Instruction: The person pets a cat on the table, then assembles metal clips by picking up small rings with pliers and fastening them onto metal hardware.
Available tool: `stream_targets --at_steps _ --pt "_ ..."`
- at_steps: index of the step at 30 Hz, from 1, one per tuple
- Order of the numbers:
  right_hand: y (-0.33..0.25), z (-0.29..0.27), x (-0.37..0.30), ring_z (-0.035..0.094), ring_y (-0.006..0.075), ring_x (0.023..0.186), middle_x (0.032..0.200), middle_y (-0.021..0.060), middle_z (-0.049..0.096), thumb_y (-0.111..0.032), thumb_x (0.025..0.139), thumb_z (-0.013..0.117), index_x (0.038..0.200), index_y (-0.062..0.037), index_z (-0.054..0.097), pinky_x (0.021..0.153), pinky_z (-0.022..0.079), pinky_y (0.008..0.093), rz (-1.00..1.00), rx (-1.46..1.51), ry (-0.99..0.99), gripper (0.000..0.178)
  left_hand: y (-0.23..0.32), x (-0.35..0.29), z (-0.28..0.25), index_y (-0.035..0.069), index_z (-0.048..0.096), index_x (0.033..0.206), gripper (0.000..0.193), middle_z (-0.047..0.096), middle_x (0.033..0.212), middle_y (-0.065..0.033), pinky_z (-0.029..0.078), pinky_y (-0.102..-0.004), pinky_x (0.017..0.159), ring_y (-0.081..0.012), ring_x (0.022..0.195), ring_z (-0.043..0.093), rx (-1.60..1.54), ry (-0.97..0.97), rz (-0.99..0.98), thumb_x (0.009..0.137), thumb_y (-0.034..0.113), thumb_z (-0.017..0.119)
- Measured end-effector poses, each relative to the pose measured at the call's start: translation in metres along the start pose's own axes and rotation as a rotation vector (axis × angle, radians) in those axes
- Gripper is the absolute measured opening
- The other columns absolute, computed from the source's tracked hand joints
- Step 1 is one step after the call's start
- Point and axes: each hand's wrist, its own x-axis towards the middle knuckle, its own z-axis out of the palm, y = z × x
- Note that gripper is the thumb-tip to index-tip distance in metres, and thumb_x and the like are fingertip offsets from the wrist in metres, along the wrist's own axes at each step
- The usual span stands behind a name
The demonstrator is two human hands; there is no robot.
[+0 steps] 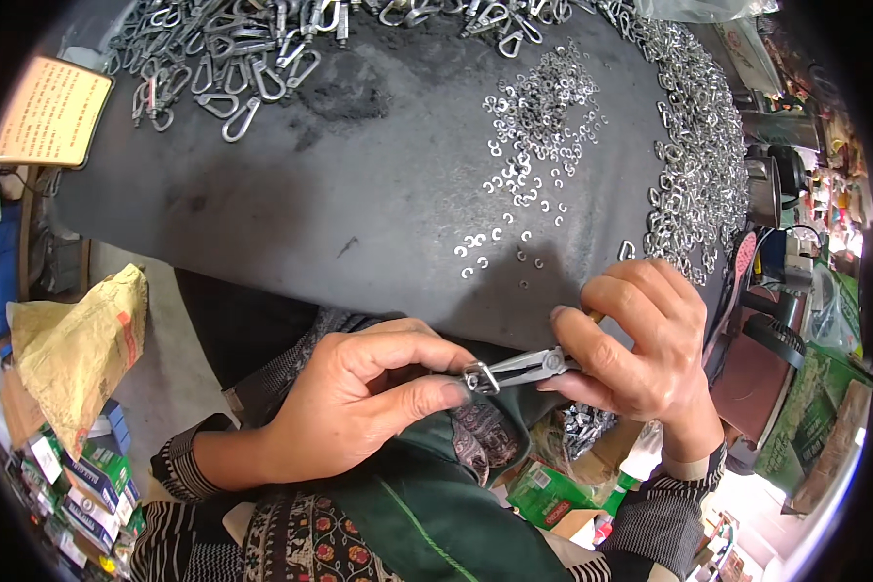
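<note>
Left hand (373, 388): thumb and index pinch small metal link (479, 378) at tips of pliers (551, 363), by near edge of dark table (398, 184). Right hand (640, 339): fingers curled around pliers. Farther: scattered C-shaped rings (520, 173), link pile (694, 145) right, carabiners (225, 47) far left.

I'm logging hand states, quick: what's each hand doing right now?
Left hand: closed, fingertip grip on a small metal link.
Right hand: closed, holding metal pliers.
</note>
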Motion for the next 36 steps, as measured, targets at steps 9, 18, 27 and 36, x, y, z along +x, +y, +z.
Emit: stream_targets --at_steps 9,18,27,36 --pt "-0.006 0.005 0.013 0.057 0.0217 0.067 0.079 0.0048 0.056 -0.039 0.074 0.077 0.089 -0.0104 0.066 0.055 0.041 0.0327 -0.04 0.04 0.055 0.034 0.008 -0.009 -0.007 -0.004 0.067 0.107 0.014 0.062 0.101 -0.0047 0.044 -0.0237 0.078 -0.008 0.091 0.056 -0.034 -0.052 -0.048 0.094 0.002 0.065" --pt "-0.044 0.005 -0.03 0.055 0.0218 0.066 0.081 0.0056 0.057 -0.034 0.073 0.079 0.089 -0.0082 0.064 0.055 0.039 0.0333 0.112 0.041 0.007 0.034 0.06 -0.019 -0.021 0.005 0.065 0.124 0.048 0.062 0.11 -0.0172 0.052 -0.0409 0.088 -0.0341 0.103 0.062 1.154 0.327 0.388 0.079 0.013 0.079" --pt "-0.047 0.019 -0.078 0.059 0.0283 0.078 0.087 0.0073 0.059 -0.02 0.069 0.081 0.097 -0.0077 0.065 0.067 0.045 0.0395 0.589 0.032 0.0 0.035 0.096 0.052 -0.133 0.003 0.06 0.113 0.046 0.061 0.102 -0.0146 0.051 -0.0428 0.079 -0.0348 0.093 0.062 1.968 0.093 0.595 0.069 -0.003 0.071" --pt "0.008 0.036 -0.066 0.064 0.0299 0.071 0.08 0.0114 0.064 -0.004 0.074 0.079 0.094 -0.005 0.068 0.064 0.052 0.0383 0.824 -0.15 0.362 0.023 0.077 0.033 -0.152 0.001 0.055 0.126 0.03 0.057 0.086 -0.0003 0.04 -0.021 0.058 -0.008 0.071 0.051 0.122 0.69 0.484 0.103 0.02 0.053"
